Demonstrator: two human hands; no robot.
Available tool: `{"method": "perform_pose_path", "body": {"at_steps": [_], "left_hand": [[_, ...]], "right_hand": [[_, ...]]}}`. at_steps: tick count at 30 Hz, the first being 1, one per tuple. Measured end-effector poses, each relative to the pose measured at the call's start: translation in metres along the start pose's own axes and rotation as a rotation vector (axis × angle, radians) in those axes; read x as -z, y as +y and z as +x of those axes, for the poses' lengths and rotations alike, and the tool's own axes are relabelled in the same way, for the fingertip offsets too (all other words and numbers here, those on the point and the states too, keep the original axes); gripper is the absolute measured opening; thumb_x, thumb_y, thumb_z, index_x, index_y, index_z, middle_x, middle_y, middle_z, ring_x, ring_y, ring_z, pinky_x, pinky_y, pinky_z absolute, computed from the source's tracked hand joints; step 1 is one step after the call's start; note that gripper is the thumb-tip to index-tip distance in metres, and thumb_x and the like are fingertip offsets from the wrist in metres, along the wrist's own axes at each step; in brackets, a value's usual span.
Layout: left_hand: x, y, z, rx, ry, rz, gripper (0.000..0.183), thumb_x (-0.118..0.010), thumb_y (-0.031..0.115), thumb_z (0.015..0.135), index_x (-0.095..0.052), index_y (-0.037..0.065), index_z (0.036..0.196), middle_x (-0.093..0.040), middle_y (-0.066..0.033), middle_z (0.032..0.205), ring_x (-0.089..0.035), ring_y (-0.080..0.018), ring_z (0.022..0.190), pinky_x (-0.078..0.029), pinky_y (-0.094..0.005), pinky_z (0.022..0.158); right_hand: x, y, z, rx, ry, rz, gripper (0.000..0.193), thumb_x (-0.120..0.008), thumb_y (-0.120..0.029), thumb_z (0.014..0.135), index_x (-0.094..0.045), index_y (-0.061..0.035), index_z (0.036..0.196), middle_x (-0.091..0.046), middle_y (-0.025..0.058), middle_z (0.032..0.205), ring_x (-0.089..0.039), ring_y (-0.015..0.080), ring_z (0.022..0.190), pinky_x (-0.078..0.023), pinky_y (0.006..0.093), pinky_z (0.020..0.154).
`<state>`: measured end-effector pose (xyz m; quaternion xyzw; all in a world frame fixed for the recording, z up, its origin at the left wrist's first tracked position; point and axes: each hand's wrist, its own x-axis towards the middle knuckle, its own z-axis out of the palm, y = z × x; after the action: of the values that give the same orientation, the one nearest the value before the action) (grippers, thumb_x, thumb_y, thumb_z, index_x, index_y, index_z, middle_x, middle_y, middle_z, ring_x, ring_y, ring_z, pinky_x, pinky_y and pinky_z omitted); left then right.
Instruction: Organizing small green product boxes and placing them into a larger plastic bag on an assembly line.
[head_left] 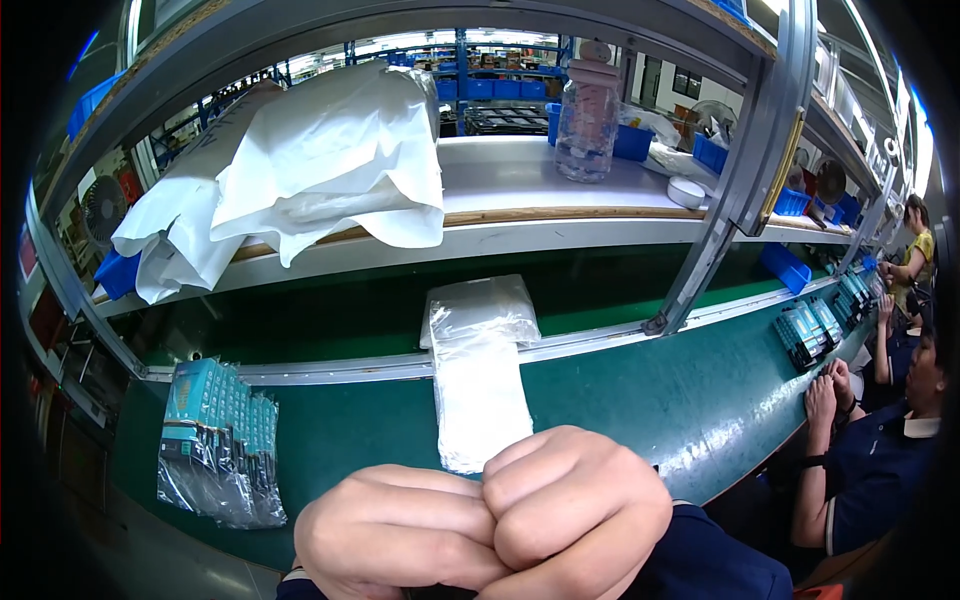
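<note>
Just in front of my body, my left hand [395, 525] and my right hand [585, 500] meet with knuckles touching. Both have curled fingers pressed together, and whatever they hold, if anything, is hidden beneath them. Directly beyond them lies a stack of clear plastic bags [482, 400], its far end folded up over the metal rail. Off to the left stands a row of teal and black packages [215, 440] in clear plastic sleeves, leaning against each other on the green table [350, 420].
Above the table runs a shelf [500, 185] bearing large white sacks [330, 150], a clear bottle [587, 125] and a round white object [686, 191]. A metal post [715, 220] rises at right. Co-workers [870, 460] sit along the right side near more teal packages [808, 330].
</note>
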<state>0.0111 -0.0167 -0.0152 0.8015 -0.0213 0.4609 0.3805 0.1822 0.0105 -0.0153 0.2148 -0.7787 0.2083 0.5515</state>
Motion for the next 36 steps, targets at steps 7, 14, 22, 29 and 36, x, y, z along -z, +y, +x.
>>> {"method": "perform_pose_path", "body": {"at_steps": [7, 14, 22, 29, 36], "left_hand": [[0.007, 0.0, 0.01, -0.016, -0.042, 0.067, 0.018, -0.074, 0.013, 0.078, -0.064, -0.002, 0.077, -0.062, -0.0152, 0.074, -0.061, -0.0276, 0.061, -0.046, -0.0326, 0.053], [0.012, -0.002, 0.011, -0.072, -0.116, 0.14, 0.025, -0.081, 0.02, 0.077, -0.065, 0.001, 0.083, -0.063, -0.0111, 0.076, -0.06, -0.0254, 0.061, -0.044, -0.0317, 0.053], [0.011, 0.001, 0.01, -0.084, -0.139, 0.18, 0.026, -0.083, 0.02, 0.075, -0.066, 0.002, 0.082, -0.062, -0.0102, 0.074, -0.059, -0.0241, 0.059, -0.044, -0.0312, 0.052], [0.012, 0.002, 0.011, -0.059, -0.165, 0.153, 0.029, -0.085, 0.021, 0.073, -0.067, 0.001, 0.082, -0.061, -0.0095, 0.072, -0.059, -0.0236, 0.058, -0.043, -0.0307, 0.051], [0.014, 0.0, 0.01, -0.081, -0.186, 0.163, 0.028, -0.084, 0.021, 0.074, -0.067, 0.0, 0.083, -0.06, -0.0097, 0.07, -0.057, -0.0239, 0.056, -0.042, -0.0318, 0.05]], "right_hand": [[0.0, 0.001, -0.001, -0.029, 0.01, 0.021, 0.018, -0.073, -0.016, 0.084, -0.068, 0.0013, 0.081, -0.05, 0.0057, 0.065, -0.049, 0.0199, 0.051, -0.036, 0.0316, 0.045], [-0.002, 0.008, -0.007, 0.014, 0.016, 0.009, 0.02, -0.072, -0.018, 0.085, -0.068, 0.0014, 0.081, -0.05, 0.0063, 0.065, -0.049, 0.0206, 0.051, -0.036, 0.0319, 0.045], [-0.001, 0.005, -0.006, 0.006, -0.035, 0.014, 0.016, -0.066, -0.014, 0.084, -0.068, 0.0013, 0.079, -0.049, 0.0068, 0.065, -0.049, 0.0217, 0.05, -0.035, 0.0325, 0.045], [0.001, 0.003, -0.002, -0.006, -0.055, 0.03, 0.015, -0.064, -0.012, 0.084, -0.067, 0.0013, 0.078, -0.048, 0.0063, 0.064, -0.048, 0.0212, 0.049, -0.035, 0.0326, 0.044], [-0.001, 0.003, -0.005, -0.035, -0.022, -0.044, 0.013, -0.061, -0.01, 0.084, -0.066, 0.0003, 0.077, -0.047, 0.0058, 0.063, -0.047, 0.0214, 0.048, -0.035, 0.033, 0.043]]}}
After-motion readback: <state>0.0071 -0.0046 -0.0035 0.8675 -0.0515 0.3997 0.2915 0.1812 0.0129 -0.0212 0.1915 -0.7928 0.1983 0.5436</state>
